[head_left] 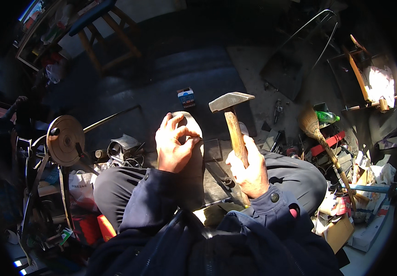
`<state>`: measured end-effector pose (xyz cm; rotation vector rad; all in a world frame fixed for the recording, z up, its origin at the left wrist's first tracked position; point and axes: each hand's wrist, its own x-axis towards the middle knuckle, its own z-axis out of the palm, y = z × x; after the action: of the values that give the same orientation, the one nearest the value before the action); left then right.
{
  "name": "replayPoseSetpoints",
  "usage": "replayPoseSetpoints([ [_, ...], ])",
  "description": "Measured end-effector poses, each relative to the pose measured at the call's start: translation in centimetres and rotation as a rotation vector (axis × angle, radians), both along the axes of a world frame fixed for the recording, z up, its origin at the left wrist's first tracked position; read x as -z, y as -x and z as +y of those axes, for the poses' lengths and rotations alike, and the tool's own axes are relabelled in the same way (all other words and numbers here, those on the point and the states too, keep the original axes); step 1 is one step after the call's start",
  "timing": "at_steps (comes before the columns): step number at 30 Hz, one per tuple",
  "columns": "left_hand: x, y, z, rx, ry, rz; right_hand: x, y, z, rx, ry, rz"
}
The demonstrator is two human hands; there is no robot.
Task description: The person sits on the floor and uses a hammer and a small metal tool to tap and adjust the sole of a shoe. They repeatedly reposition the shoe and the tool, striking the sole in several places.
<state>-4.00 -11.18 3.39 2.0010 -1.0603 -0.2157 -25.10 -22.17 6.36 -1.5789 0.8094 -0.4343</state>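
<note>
My right hand (250, 171) is wrapped round the wooden handle of a hammer (236, 133). Its pale metal head is raised beyond the hand, clear of anything below. Between my knees stands a long grey-brown piece with a rounded far end (192, 181), which looks like an upturned shoe sole. My left hand (174, 146) rests over its far part, thumb and index finger pinched together near the right edge. Whatever the pinch holds, if anything, is too small to make out. The hand hides part of the sole-like piece.
A small blue-and-white box (186, 98) stands on the dark mat ahead. To the left is a stand with a round wooden disc (66, 140). A broom (315, 126), a green bottle (327, 117) and heaped scraps lie right. A wooden-legged stool (108, 34) stands at far left.
</note>
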Motion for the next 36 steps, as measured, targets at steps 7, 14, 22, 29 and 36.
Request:
replayPoseSetpoints([
  [7, -0.6, -0.1, 0.1, 0.048, 0.003, 0.004, -2.9, 2.8, 0.4, -0.291, 0.258, 0.137],
  [14, -1.1, 0.3, 0.0, 0.023, -0.081, -0.066, -2.8, 2.9, 0.6, -0.34, 0.396, 0.101],
  [22, -1.3, 0.3, 0.1, 0.039, -0.116, -0.078, -2.8, 2.8, 0.3, -0.318, 0.285, 0.122],
  [29, -1.3, 0.3, -0.1, 0.049, -0.171, -0.045, -3.7, 2.0, 0.1, -0.333, 0.307, 0.119],
  [36, -1.6, 0.6, -0.3, 0.046, -0.153, -0.049, -4.0, 2.5, 0.0, -0.329, 0.258, 0.128],
])
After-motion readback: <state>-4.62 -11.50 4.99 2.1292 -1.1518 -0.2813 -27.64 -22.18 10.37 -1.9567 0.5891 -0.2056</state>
